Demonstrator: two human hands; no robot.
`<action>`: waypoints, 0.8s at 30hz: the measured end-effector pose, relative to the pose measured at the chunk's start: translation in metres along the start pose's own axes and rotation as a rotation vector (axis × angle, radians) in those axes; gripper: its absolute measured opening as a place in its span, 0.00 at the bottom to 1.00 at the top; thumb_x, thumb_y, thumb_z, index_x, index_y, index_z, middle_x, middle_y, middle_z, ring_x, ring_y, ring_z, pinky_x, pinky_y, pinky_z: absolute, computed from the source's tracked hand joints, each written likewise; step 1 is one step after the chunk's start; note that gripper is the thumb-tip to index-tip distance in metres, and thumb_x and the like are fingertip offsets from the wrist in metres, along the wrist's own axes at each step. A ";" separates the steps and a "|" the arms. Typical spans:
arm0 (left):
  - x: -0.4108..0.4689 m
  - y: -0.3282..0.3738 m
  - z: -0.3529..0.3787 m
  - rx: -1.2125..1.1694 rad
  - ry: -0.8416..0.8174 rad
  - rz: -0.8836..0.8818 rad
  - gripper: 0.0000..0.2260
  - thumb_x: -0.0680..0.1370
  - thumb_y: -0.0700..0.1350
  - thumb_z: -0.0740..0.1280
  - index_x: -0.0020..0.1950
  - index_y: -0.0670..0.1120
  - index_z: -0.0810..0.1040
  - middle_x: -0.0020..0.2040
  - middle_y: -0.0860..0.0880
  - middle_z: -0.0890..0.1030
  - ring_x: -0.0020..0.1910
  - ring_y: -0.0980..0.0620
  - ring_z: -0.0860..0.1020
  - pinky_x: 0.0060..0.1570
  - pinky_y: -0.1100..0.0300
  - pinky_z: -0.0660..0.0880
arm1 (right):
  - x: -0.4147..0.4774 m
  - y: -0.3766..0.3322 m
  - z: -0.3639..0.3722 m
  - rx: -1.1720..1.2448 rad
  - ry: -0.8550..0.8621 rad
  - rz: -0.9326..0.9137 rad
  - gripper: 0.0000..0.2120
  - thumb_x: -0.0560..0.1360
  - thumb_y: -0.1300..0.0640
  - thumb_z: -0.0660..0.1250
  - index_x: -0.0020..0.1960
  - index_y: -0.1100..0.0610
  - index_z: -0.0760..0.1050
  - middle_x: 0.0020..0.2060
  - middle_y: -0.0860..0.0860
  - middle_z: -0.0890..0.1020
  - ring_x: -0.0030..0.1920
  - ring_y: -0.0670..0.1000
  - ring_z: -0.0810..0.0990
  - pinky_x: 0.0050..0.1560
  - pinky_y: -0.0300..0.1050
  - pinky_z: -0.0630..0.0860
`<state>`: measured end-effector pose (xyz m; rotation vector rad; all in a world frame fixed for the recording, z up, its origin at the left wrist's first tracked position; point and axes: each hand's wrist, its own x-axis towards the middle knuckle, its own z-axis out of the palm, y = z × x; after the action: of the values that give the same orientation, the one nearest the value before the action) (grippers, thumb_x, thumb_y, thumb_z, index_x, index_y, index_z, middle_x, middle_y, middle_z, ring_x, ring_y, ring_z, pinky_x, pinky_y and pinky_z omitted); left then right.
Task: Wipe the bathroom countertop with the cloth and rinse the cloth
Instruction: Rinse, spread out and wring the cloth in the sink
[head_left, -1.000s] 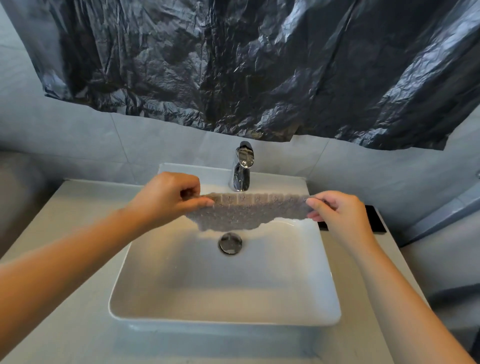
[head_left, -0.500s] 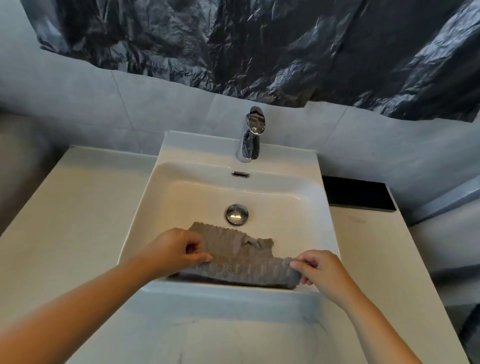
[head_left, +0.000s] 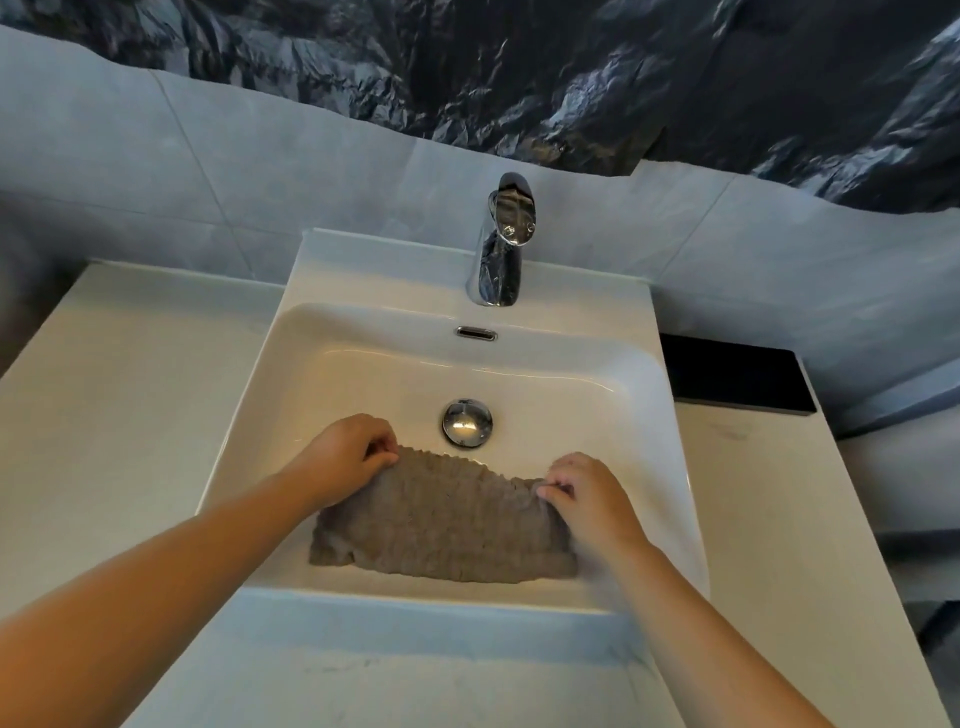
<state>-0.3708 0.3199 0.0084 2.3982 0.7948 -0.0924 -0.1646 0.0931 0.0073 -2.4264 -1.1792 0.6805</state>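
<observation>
Hanging over the tiled wall, a crinkled black sheet (head_left: 571, 78) fills the top of the view. Below it the pale countertop (head_left: 130, 415) runs to either side of the white sink (head_left: 395, 270), which is set in its middle. Inside the basin, against the near wall, the grey cloth (head_left: 447, 525) lies spread out (ribbed weave, wavy far edge). The left hand (head_left: 343, 460) pinches its far left corner between thumb and curled fingers. The right hand (head_left: 587, 499) pinches the far right corner the same way, so both are clamped on the cloth and its far edge runs between them. A chrome tap (head_left: 498, 244) stands upright on the sink's back ledge. A black slab (head_left: 732, 382) lies at the countertop's back right, just beside the sink. The chrome drain (head_left: 467, 422) sits just beyond the cloth's far edge, and a small overflow slot (head_left: 476, 333) shows in the back wall below the tap.
</observation>
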 end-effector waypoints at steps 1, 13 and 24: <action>0.001 -0.002 0.001 -0.004 0.001 0.000 0.01 0.76 0.48 0.68 0.45 0.53 0.76 0.43 0.54 0.77 0.43 0.54 0.74 0.43 0.65 0.69 | 0.001 0.000 0.000 0.001 0.000 -0.035 0.07 0.76 0.54 0.67 0.46 0.54 0.83 0.47 0.40 0.76 0.49 0.42 0.74 0.49 0.29 0.68; 0.003 -0.013 -0.016 0.083 -0.206 -0.142 0.12 0.65 0.52 0.78 0.39 0.50 0.77 0.50 0.52 0.72 0.42 0.57 0.72 0.36 0.68 0.68 | 0.002 0.004 -0.013 0.040 -0.018 -0.045 0.06 0.74 0.58 0.69 0.40 0.55 0.83 0.37 0.46 0.77 0.39 0.44 0.76 0.40 0.36 0.70; -0.008 -0.001 -0.004 0.221 -0.147 0.033 0.10 0.77 0.47 0.67 0.56 0.46 0.82 0.60 0.50 0.70 0.50 0.53 0.75 0.46 0.68 0.68 | -0.014 0.002 -0.019 0.093 0.002 -0.005 0.05 0.74 0.60 0.70 0.47 0.57 0.85 0.45 0.46 0.80 0.47 0.45 0.77 0.48 0.28 0.69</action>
<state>-0.3786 0.3186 0.0125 2.5749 0.7071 -0.3565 -0.1601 0.0791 0.0259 -2.3458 -1.1268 0.7155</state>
